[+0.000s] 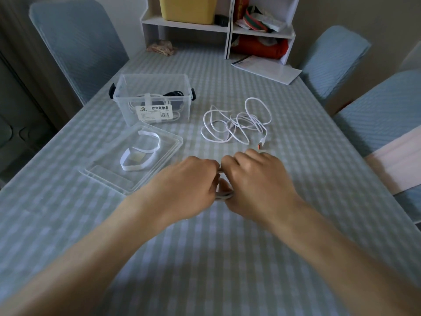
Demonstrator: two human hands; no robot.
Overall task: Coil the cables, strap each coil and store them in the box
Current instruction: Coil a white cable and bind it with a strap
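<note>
My left hand (pixel 189 181) and my right hand (pixel 255 179) meet knuckle to knuckle over the table's middle, both closed on a small whitish cable coil (pixel 224 194) that shows only between them. A loose white cable (pixel 237 124) with an orange-tipped plug lies tangled just beyond my right hand. The clear storage box (pixel 155 99) stands farther left with strapped white and black coils inside. Its clear lid (pixel 136 156) lies flat in front of it, and white straps (pixel 139 153) rest on the lid.
Blue chairs (pixel 77 44) surround the checked table (pixel 205 258). A white shelf unit (pixel 218 26) with a yellow bin stands at the far edge, a white booklet (pixel 266 68) beside it. Folded pink cloth (pixel 396 163) lies at the right edge.
</note>
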